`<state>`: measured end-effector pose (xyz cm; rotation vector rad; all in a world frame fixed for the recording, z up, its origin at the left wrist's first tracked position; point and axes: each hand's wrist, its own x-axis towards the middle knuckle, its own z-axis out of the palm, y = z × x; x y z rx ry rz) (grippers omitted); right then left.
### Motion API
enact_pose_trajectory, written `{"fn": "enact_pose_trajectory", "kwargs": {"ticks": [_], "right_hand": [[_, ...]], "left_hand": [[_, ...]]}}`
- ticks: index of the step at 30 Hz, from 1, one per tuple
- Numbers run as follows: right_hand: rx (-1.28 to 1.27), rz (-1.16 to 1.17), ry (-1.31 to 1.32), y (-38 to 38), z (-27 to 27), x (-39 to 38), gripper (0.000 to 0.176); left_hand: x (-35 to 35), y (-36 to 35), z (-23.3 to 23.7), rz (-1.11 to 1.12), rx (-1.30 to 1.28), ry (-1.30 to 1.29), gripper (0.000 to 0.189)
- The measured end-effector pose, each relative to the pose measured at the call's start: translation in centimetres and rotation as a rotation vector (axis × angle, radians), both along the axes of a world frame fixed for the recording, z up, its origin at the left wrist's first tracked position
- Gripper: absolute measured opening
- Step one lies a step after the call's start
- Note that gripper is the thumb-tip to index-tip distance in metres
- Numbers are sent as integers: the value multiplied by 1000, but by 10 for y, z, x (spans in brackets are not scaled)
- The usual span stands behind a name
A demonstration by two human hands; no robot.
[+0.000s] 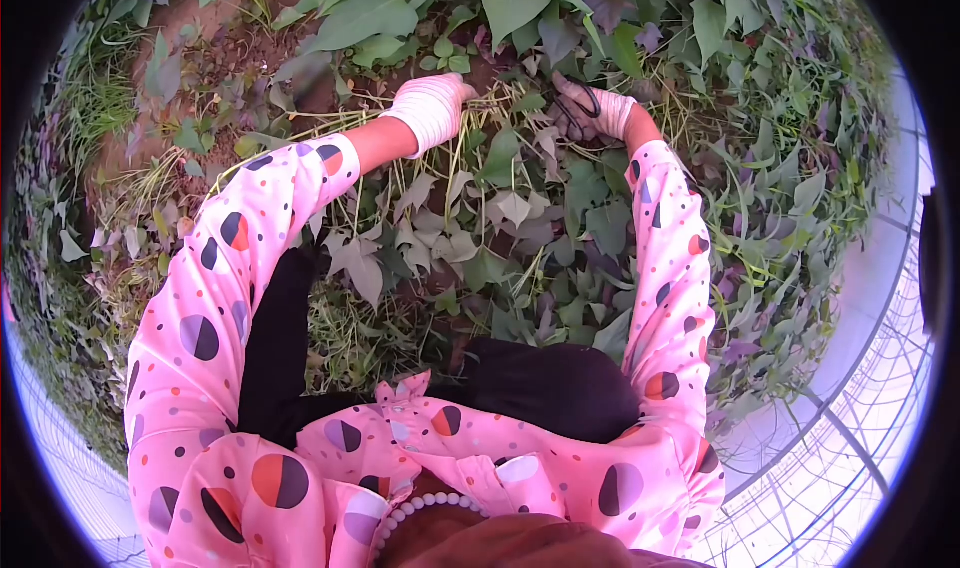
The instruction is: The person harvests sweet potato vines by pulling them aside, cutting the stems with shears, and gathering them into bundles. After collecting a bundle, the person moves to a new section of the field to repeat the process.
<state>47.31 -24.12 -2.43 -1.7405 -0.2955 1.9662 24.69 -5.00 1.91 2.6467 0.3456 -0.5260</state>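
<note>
My left hand (pixel 430 111), in a pale striped glove, is closed around a bunch of cut-looking sweet potato vines (pixel 425 196). Their pale stems stick out on both sides of the fist, and wilting leaves hang below it. A short gap to the right, my right hand (pixel 600 116), in a similar glove with dark fingers, is closed on scissors. The black handle loop of the scissors (pixel 593 96) shows over the fingers; the blades are hidden among stems and leaves.
Broad green leaves (pixel 365 16) grow just beyond my hands. Bare reddish soil (pixel 125 148) shows at the left, with grass (pixel 110 103) beside it. Dense foliage (pixel 790 208) fills the right side. My dark-clothed knees (pixel 550 383) are close below the vines. A netted wall (pixel 850 458) curves along the lower right.
</note>
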Motion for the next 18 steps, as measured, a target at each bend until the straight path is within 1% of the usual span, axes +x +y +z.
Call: {"fn": "enact_pose_trajectory", "kwargs": {"ticks": [2, 3, 4, 6, 7, 8, 9, 10, 11, 12, 14, 16, 17, 18], "right_hand": [[10, 54, -31, 13, -5, -5, 85], [63, -60, -109, 14, -8, -14, 78], [68, -57, -109, 14, -7, -17, 78], [100, 12, -376, 15, -3, -21, 65], [151, 50, -470, 13, -22, -21, 51], [162, -6, -444, 15, -23, -29, 46], [145, 42, -467, 16, -22, -31, 45], [125, 88, -490, 11, -21, -35, 45], [125, 84, -489, 5, -14, -43, 45], [323, -84, -581, -3, -6, -54, 42], [530, -262, -667, -12, 13, -78, 40], [297, -529, -410, -14, 40, -105, 27], [379, -560, -361, -13, 55, -124, 29], [460, -592, -308, -9, 67, -146, 31]], "left_hand": [[2, 1, 2, -4, 10, -18, 45], [2, -1, 4, -3, 15, -17, 45], [4, -3, 5, -5, 14, -8, 45], [0, -2, 5, -7, 13, -2, 44], [-5, -1, 1, -17, 1, -17, 43], [-9, 0, 0, -26, -11, -32, 43], [-14, 2, 7, 8, -51, -9, 42], [-25, 6, -1, 19, -19, -69, 35], [-35, 11, -4, 33, -63, -138, 33], [-43, 13, 3, 45, -105, -206, 30], [-61, 9, 24, 1, -174, -339, 27], [-71, 0, 50, -68, -250, -401, 28], [-75, -7, 68, -76, -287, -409, 30], [-79, -8, 75, -106, -307, -430, 30]]}}
